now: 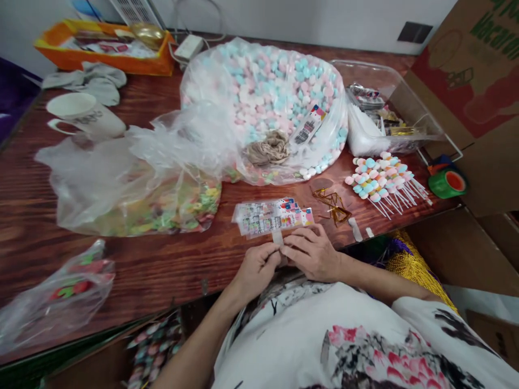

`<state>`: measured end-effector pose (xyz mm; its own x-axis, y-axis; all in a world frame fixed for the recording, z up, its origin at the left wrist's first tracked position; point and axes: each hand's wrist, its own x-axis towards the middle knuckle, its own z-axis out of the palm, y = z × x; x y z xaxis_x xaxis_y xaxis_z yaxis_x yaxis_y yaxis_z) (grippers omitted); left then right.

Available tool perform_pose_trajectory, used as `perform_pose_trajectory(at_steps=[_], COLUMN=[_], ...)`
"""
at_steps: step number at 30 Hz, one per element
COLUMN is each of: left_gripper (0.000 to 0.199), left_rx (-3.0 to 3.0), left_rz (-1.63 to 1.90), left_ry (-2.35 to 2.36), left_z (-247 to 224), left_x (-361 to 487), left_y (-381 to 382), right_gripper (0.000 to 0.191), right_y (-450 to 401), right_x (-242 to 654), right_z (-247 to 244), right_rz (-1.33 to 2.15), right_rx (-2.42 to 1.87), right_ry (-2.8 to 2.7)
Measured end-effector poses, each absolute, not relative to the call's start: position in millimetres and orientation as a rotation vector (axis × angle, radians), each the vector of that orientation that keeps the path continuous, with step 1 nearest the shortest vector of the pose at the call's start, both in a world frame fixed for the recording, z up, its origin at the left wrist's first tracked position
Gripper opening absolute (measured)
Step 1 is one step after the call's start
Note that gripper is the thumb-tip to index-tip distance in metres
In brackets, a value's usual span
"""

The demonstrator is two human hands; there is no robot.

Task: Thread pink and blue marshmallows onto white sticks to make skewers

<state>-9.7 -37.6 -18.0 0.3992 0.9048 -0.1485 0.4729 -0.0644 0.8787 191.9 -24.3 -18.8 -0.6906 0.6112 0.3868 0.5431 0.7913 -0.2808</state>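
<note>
At the table's front edge, my left hand [259,267] and my right hand [314,253] meet fingertip to fingertip, both closed. A whitish strip [277,237] sticks up between them; its lower end goes into the left fingers' pinch. The right fingers curl over the same spot, hiding what they grip. Just beyond lie printed clear packets [271,216], overlapping in a stack. Gold wire ties [334,205] and a short white strip [356,229] rest to the right. Several sticks with pink, blue and white candy-like balls [379,175] are piled farther right.
Behind stands a large clear bag of pastel balls [279,81] with a crumpled brown cloth [267,148] on it. A bag of colourful pieces [162,200], a mug [87,116] and an orange tray [109,62] are left. Green tape [448,183] and a clear bin [389,73] are right.
</note>
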Motion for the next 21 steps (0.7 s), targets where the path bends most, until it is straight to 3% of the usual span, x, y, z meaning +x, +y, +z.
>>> perform_pose_trajectory(at_steps=[3, 7, 15, 21], left_gripper=[0.029, 0.031, 0.027, 0.026], left_rx=[1.284, 1.229, 2.122, 2.466], left_rz=[0.428, 0.268, 0.305, 0.272], left_ry=[1.083, 1.014, 1.111, 1.21], left_z=[-13, -7, -7, -16], left_x=[-10, -9, -1, 5], left_y=[-32, -31, -52, -63], right_gripper=[0.019, 0.015, 0.016, 0.017], right_y=[-26, -24, -36, -41], right_x=[197, 205, 202, 206], right_z=[-25, -31, -34, -31], right_rz=[0.137, 0.121, 0.477, 0.702], right_rx=[-0.77, -0.645, -0.954, -1.053], right_ry=[-2.438, -2.475, -2.41, -2.344])
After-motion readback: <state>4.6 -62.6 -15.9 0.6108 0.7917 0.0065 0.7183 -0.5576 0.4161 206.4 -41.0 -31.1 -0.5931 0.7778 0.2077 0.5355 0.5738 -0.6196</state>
